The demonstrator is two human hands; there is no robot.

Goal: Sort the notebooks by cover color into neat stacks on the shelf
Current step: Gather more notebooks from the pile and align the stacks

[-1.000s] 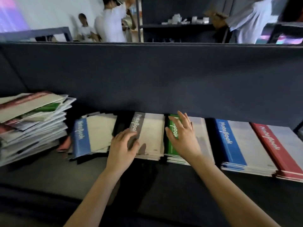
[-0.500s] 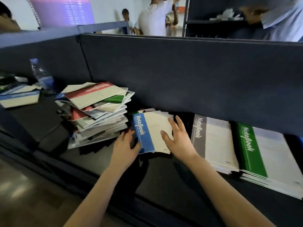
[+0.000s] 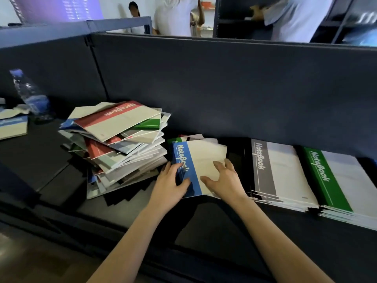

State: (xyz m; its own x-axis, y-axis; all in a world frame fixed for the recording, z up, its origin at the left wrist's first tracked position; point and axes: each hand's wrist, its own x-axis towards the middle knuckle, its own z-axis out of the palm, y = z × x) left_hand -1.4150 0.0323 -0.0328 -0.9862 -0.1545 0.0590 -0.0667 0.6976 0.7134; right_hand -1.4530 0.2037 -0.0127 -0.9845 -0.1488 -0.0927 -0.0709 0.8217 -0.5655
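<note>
A blue-spined notebook [image 3: 204,156] tops a small loose pile on the dark shelf [image 3: 214,225]. My left hand [image 3: 170,186] grips its left edge, thumb on the blue strip. My right hand [image 3: 225,181] rests flat on the cream cover, fingers spread. Left of it leans a tall, messy pile of mixed notebooks [image 3: 122,144] with a red one on top. To the right lie a neat grey stack [image 3: 279,170] and a neat green stack [image 3: 328,178].
A dark partition wall [image 3: 224,88] closes the back of the shelf. At far left stand a plastic water bottle [image 3: 30,92] and a lone blue notebook [image 3: 12,127]. People [image 3: 175,15] move behind the partition.
The view swung left, away from the blue and red stacks. Both hands left the grey and green stacks and now sit on the blue-topped pile.
</note>
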